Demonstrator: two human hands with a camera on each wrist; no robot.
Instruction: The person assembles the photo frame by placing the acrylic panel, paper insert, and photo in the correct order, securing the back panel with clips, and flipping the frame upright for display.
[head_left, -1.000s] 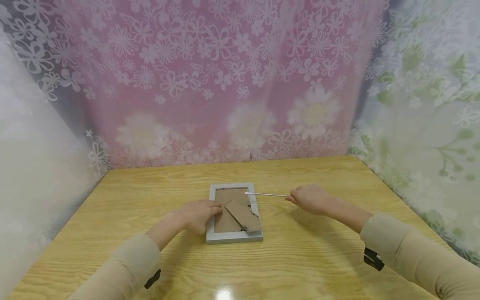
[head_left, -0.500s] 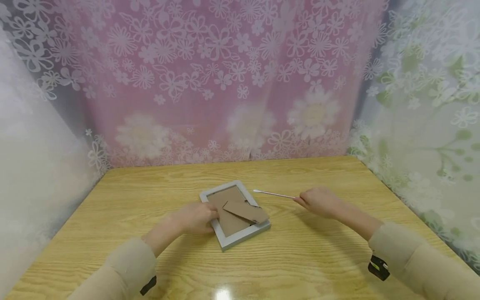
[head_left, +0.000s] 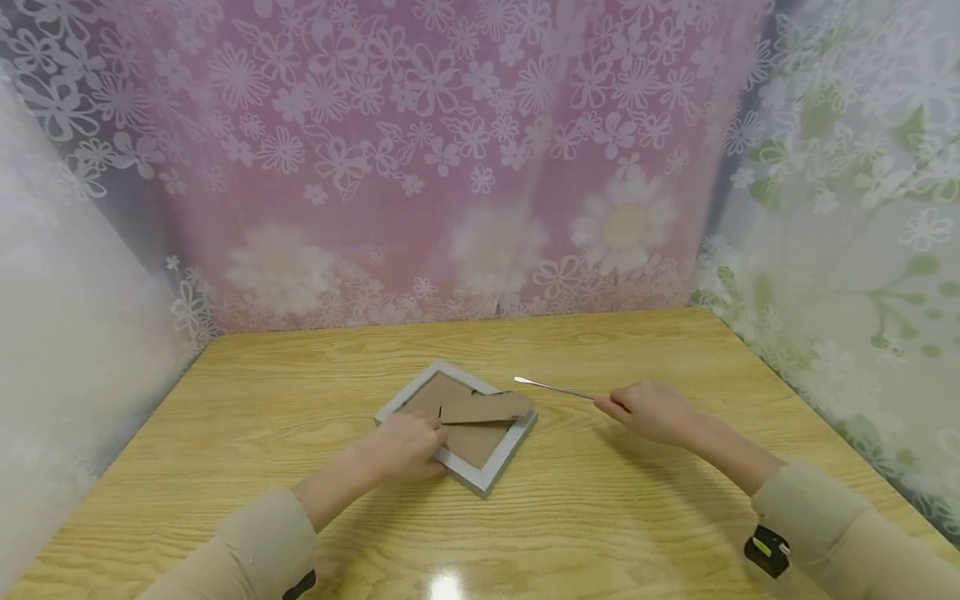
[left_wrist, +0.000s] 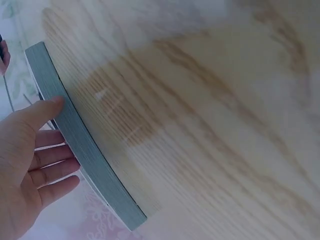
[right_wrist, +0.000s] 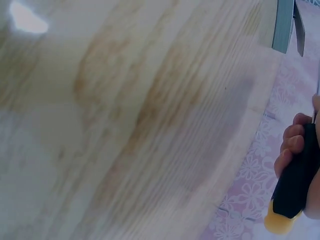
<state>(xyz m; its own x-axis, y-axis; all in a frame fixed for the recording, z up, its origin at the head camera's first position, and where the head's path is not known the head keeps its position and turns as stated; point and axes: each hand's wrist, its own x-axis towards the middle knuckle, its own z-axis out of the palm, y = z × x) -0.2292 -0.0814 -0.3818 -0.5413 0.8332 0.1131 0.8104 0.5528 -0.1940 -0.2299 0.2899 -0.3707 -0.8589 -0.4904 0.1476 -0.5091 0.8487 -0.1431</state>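
A grey picture frame (head_left: pixel 513 439) lies face down on the table, turned at an angle, with its brown backing board (head_left: pixel 480 446) showing. The cardboard stand flap (head_left: pixel 487 407) sticks up from the back and reaches over the right rim. My left hand (head_left: pixel 408 446) grips the near left side of the frame; in the left wrist view the thumb presses on the frame's edge (left_wrist: pixel 82 130). Off to the right, my right hand (head_left: pixel 654 410) holds a screwdriver (head_left: pixel 558 389), its flat tip pointing left, apart from the frame. Its black handle with a yellow end (right_wrist: pixel 295 180) lies within the curled fingers.
The wood-grain table (head_left: pixel 600 517) extends around the frame. A pink flowered curtain (head_left: pixel 465 167) hangs behind its far edge, with pale curtains (head_left: pixel 847 250) at both sides. Black wrist devices (head_left: pixel 767 550) sit at the sleeves.
The left hand has turned the frame counterclockwise from straight to diagonal, the flap swinging with it. The right hand has drawn the screwdriver back to the right, its tip leaving the frame.
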